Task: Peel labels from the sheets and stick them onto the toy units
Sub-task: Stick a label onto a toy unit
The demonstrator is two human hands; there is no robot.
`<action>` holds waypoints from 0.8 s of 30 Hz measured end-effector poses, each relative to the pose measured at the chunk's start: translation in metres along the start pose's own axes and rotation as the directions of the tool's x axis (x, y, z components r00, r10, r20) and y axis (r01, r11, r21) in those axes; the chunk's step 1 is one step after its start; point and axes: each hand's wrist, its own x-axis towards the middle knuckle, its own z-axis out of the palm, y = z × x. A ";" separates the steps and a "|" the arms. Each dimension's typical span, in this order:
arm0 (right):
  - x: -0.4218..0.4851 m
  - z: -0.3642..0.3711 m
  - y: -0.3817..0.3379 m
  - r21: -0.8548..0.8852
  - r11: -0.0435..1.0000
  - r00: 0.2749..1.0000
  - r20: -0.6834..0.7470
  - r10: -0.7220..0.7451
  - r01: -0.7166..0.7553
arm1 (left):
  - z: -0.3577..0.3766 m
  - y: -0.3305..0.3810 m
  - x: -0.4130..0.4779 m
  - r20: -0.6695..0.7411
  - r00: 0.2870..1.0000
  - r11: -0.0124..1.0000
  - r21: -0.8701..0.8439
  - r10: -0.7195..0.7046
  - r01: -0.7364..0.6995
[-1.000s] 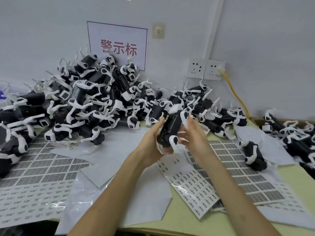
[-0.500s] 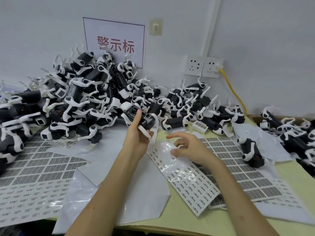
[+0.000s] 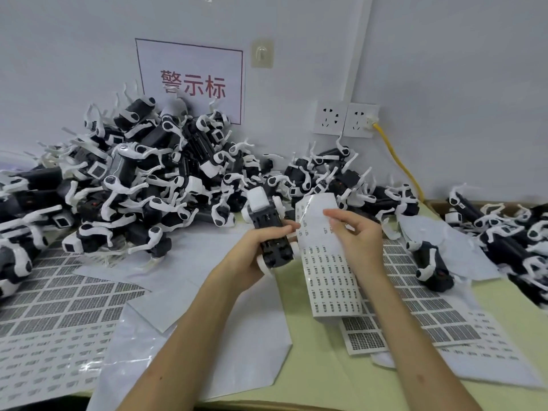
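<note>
While L hand (image 3: 252, 256) grips toy (image 3: 268, 223), R hand (image 3: 358, 241) pinches sheet (image 3: 329, 280) edge

Toy pile (image 3: 142, 185) blocks the rear; bare table (image 3: 311, 366) in front.

White wall sign (image 3: 192, 81), red characters and border; adhesive hook (image 3: 261, 53) just right of it. Two wall sockets (image 3: 345, 119), yellow cable (image 3: 397, 157) plugged into the right-hand one. Pale green table (image 3: 320, 366) below.

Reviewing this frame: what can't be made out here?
Head view only.
- Print on the sheet: too small and blurred.
- Whether the right hand has peeled anything off: too small to tell.
- Far side of the toy: hidden by the left hand.
- The toy piles: cut off at both side edges.
</note>
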 end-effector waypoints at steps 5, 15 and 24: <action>-0.001 0.002 0.000 0.006 1.000 1.000 -0.002 -0.002 0.002 | -0.005 0.001 0.000 0.035 0.997 0.995 0.077 -0.067 0.064; -0.001 0.006 0.004 0.010 1.000 0.992 0.128 0.014 -0.016 | -0.005 -0.001 0.002 -0.035 0.986 0.964 0.209 -0.163 0.166; -0.001 -0.005 0.002 -0.060 0.990 0.926 0.351 0.142 -0.129 | -0.008 -0.002 0.005 -0.147 0.989 0.960 0.276 -0.005 0.046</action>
